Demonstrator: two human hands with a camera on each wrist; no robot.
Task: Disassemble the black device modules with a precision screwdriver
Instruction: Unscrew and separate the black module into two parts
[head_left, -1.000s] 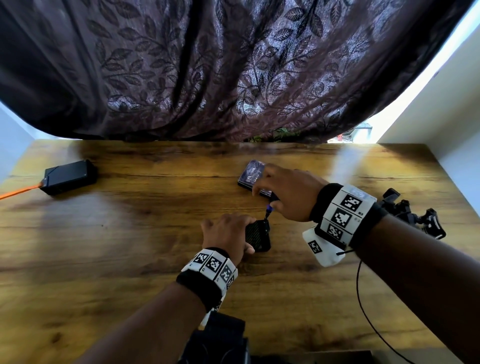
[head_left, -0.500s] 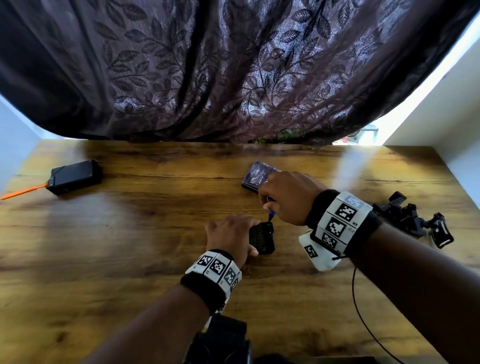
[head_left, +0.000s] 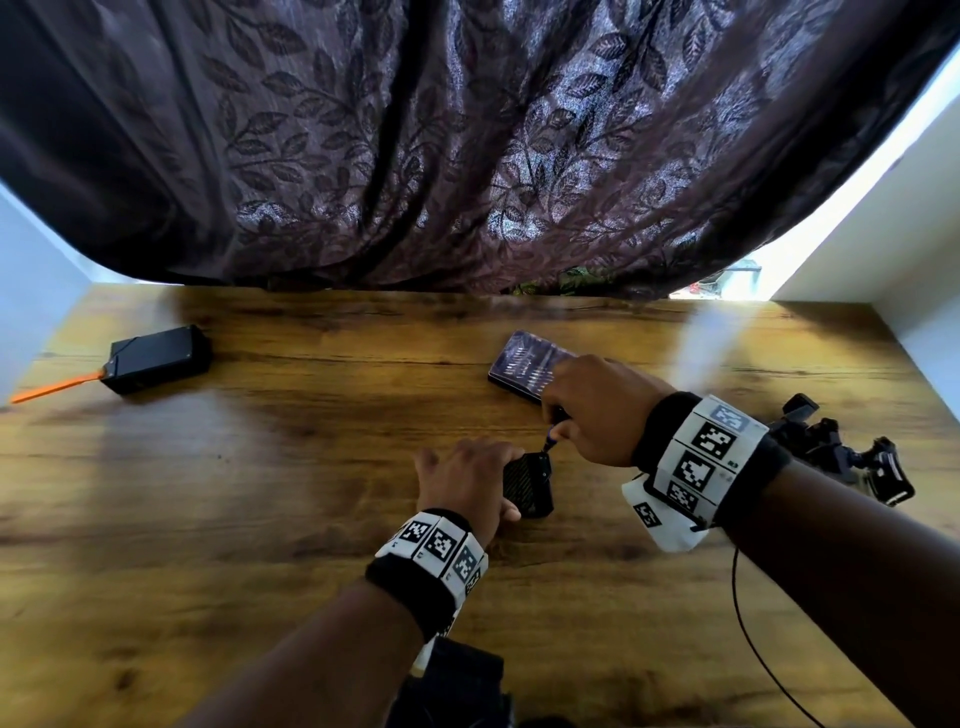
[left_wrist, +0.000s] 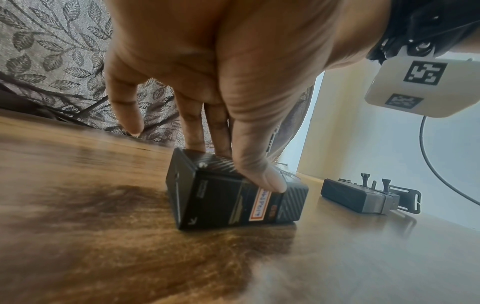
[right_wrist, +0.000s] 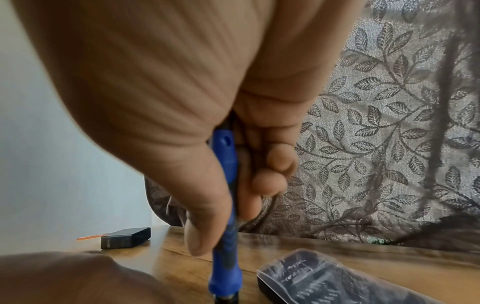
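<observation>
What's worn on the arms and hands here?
Bare forearms, no sleeves or gloves. Each wrist has a black band wrapped with white tiles printed with black square fiducial markers. A white marker-tagged box hangs under the right wrist, trailing a thin black cable.

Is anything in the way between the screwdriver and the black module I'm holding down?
Nothing visible. The left hand holds the black module against the table from its left side, fingers off the far corner. The right hand grips the blue screwdriver, whose tip already meets that corner.
</observation>
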